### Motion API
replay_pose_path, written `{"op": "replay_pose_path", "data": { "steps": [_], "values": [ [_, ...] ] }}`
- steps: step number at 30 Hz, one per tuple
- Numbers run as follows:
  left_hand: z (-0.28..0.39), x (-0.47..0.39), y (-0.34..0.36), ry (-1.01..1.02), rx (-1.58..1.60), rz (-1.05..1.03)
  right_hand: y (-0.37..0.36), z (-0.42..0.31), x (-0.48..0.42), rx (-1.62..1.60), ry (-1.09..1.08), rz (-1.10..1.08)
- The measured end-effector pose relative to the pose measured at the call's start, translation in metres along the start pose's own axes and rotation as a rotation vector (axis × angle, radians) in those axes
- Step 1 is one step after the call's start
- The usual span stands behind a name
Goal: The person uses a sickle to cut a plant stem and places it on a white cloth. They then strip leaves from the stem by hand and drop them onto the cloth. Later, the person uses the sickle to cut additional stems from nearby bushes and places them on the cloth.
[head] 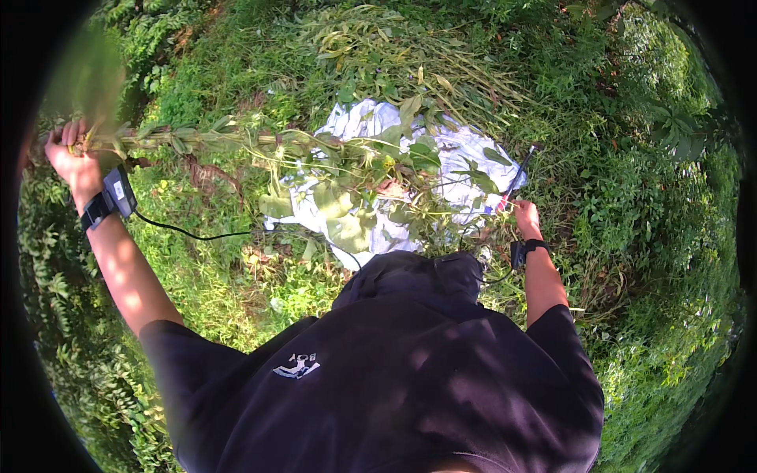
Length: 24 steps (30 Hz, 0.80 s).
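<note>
My left hand [74, 151], far out at the left, grips one end of a long green plant stalk [201, 139] with pods along it. The stalk stretches roughly level towards the middle, where leafy vines [378, 168] with a small yellow flower tangle about it. Below these vines a crumpled white sheet [473, 156] is spread on the ground. At its right edge my right hand [525, 217] has its fingers closed on a thin plant stem. A slim dark-shafted tool [519, 171] with a red part lies just beyond those fingers; whether they touch it is unclear.
A heap of cut stalks [437, 65] lies beyond the sheet. Grass and low weeds [225, 284] surround me, with dense bushes [650, 195] to the right. A black cable [195, 237] runs from the device on my left wrist [118, 190] towards my body.
</note>
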<state>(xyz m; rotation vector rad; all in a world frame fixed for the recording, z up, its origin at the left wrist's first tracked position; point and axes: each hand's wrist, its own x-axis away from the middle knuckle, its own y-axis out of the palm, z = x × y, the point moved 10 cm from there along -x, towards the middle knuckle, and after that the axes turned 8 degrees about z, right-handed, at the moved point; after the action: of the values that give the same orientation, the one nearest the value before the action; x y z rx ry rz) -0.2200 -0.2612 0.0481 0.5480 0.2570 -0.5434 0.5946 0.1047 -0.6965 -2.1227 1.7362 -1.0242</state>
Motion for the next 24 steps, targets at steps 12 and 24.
{"op": "replay_pose_path", "data": {
  "steps": [12,24],
  "values": [
    [0.040,0.012,0.061,0.506,-0.478,0.399,-0.025,-0.052,0.014,0.352,-0.320,0.030],
    [-0.035,0.085,0.185,0.141,-0.231,0.210,0.069,-0.581,0.315,-0.400,-1.403,0.195]
  ]
}}
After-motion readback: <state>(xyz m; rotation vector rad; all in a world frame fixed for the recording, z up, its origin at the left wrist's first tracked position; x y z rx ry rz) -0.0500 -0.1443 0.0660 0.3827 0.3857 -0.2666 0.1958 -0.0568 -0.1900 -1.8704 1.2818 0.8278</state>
